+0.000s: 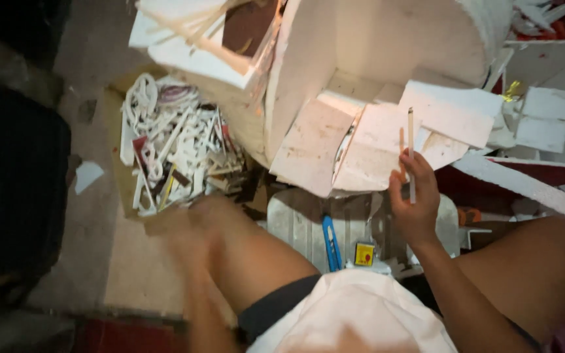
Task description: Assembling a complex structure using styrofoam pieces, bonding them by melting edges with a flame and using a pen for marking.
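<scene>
Right hand: the right hand (pixel 415 196) is at centre right of the frame, its grip pinching two thin sticks (pixel 410 153) that stand upright, one pale and one orange-brown.
Left hand: the left hand (pixel 188 229) is a blur at lower centre left, just beside the scrap pile; I cannot tell whether its grip is spread or pressed together.
Behind the sticks: a white foam board model (pixel 374 85), stained and rough-edged, fills the upper centre.
Scraps: a heap of white offcuts (pixel 174 147) lies on brown cardboard at upper left.
Between the knees: a blue utility knife (pixel 330 242) and a small yellow box (pixel 364 253) lie on a pale ribbed board (pixel 295 222).
Floor: dull grey concrete floor (pixel 89 216), dimly lit, with loose white foam pieces at upper right.
</scene>
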